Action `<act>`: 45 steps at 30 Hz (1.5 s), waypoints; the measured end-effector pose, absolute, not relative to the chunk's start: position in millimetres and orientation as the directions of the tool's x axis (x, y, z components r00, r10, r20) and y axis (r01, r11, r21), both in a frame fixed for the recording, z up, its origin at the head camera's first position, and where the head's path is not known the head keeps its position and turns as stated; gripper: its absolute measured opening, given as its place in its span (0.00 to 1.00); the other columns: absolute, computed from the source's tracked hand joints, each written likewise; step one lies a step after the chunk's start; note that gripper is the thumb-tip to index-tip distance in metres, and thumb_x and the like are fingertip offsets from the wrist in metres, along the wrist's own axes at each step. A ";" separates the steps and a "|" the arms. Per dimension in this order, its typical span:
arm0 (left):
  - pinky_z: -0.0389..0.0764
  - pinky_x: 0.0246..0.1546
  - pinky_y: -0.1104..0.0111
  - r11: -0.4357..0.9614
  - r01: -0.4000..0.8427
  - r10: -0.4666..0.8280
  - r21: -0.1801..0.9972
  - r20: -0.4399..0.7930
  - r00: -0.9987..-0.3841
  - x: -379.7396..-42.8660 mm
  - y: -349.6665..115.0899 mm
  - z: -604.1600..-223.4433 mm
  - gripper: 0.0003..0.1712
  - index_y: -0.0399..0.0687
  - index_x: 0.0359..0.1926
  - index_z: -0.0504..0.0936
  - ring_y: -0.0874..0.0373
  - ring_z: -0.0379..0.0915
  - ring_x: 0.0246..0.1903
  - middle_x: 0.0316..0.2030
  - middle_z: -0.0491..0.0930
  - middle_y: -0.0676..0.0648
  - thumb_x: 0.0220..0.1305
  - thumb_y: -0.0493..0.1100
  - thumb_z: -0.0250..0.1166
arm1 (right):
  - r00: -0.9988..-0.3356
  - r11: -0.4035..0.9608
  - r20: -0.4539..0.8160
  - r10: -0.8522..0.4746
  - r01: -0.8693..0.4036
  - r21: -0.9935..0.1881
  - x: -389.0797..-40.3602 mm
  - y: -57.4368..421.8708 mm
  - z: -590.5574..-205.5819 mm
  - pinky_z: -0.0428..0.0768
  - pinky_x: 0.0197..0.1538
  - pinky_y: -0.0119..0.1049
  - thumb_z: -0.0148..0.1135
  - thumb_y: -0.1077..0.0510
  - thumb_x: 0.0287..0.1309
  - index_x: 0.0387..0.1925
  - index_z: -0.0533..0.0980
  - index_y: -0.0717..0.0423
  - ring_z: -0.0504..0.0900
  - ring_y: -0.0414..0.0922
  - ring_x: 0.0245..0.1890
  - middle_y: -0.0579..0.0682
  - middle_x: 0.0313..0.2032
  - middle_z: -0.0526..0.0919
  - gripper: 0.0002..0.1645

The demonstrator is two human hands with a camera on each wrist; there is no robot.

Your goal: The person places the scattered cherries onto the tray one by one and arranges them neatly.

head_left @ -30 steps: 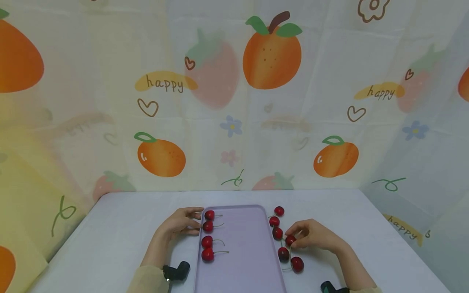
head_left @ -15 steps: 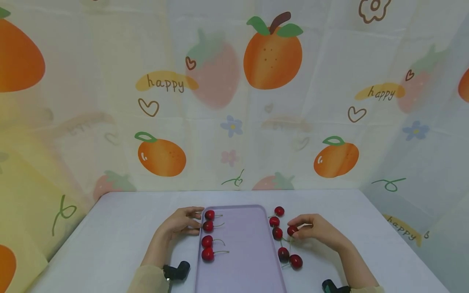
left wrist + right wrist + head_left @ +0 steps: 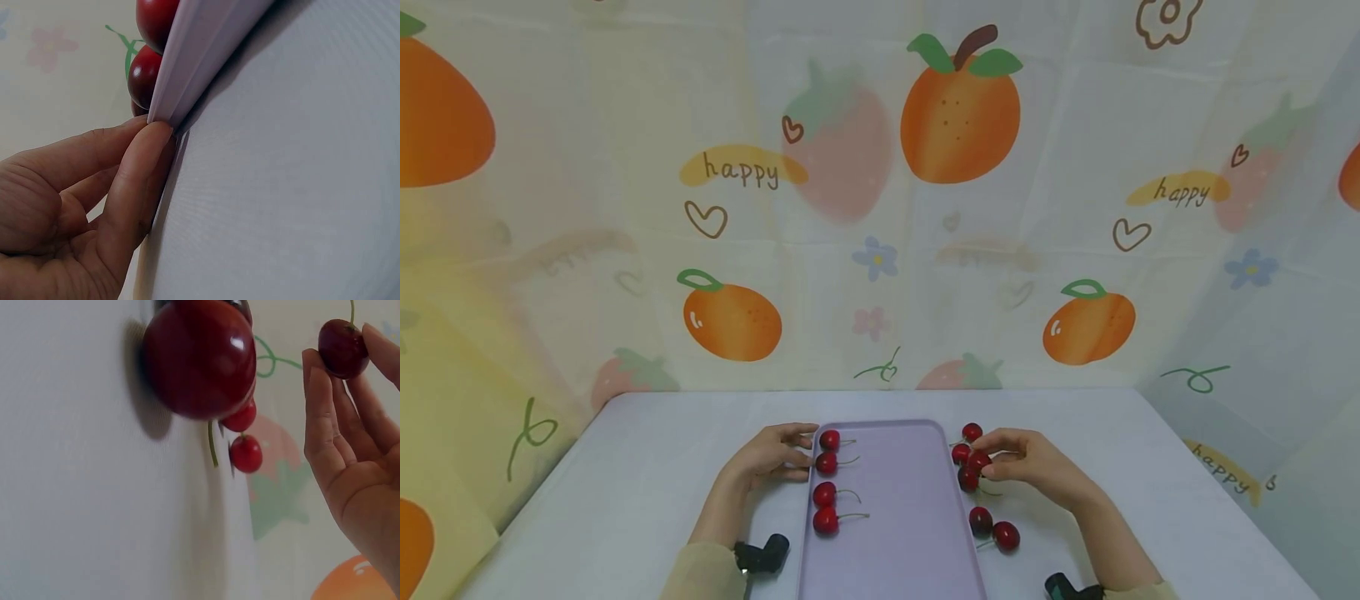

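At far left on my head view, the black device (image 3: 763, 554) sits at the wrist, and the left hand (image 3: 771, 452) reaches to the tray (image 3: 898, 500). Fingers fairly straight here, touching its left edge; the left wrist view gives me what the head hides, the thumb tip right on the rim by the corner. Up there I get only part of the row, the rim covering the rest.

Back on the head view, four cherries (image 3: 825, 495) line the tray's left side, stems pointing right; the tray's near end is cut off by the frame.

Now past the right edge: five loose cherries (image 3: 981, 522) on the table (image 3: 1150, 500), bunched and overlapping, some stems hard to trace. And the right hand (image 3: 1033, 467), thumb and fingertips clamped on one held cherry (image 3: 344, 350)! From the head it blends into the cluster, and I can't tell if it touches; the right wrist view shows it raised off the table, stem up, while a big near cherry blocks others behind.
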State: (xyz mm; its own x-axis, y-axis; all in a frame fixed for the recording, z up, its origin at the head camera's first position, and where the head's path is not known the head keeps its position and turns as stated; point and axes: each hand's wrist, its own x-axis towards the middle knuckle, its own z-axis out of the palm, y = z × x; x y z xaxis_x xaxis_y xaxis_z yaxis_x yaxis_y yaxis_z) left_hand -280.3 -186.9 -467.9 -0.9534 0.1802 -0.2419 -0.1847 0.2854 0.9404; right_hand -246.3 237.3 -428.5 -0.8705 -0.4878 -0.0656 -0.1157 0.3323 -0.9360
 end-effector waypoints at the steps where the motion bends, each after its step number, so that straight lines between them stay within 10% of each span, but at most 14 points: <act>1: 0.90 0.36 0.64 0.285 -0.185 0.181 0.940 -0.242 -0.953 -280.3 -186.9 -467.8 0.35 0.37 0.66 0.71 0.57 0.80 0.33 0.49 0.75 0.38 0.55 0.27 0.65 | -0.872 0.331 -0.065 -0.486 -0.115 -0.937 -246.3 235.4 -428.0 0.83 0.53 0.35 0.64 0.54 0.61 0.56 0.76 0.59 0.85 0.42 0.46 0.59 0.54 0.81 0.23; 15: 0.90 0.35 0.64 0.290 -0.196 0.172 0.937 -0.252 -0.952 -279.4 -186.3 -468.6 0.35 0.38 0.66 0.72 0.57 0.80 0.33 0.48 0.76 0.39 0.54 0.26 0.65 | -0.863 0.264 -0.050 -0.502 -0.098 -0.960 -244.7 212.7 -421.3 0.81 0.53 0.35 0.64 0.56 0.60 0.54 0.76 0.61 0.82 0.40 0.45 0.41 0.44 0.86 0.22; 45: 0.90 0.36 0.65 0.303 -0.197 0.162 0.932 -0.255 -0.953 -279.6 -185.1 -467.7 0.34 0.39 0.65 0.72 0.56 0.80 0.33 0.50 0.76 0.38 0.56 0.28 0.65 | -0.807 -0.086 -0.043 -0.590 0.115 -0.990 -246.5 144.9 -401.2 0.85 0.56 0.31 0.60 0.63 0.63 0.54 0.79 0.55 0.83 0.41 0.50 0.45 0.49 0.81 0.18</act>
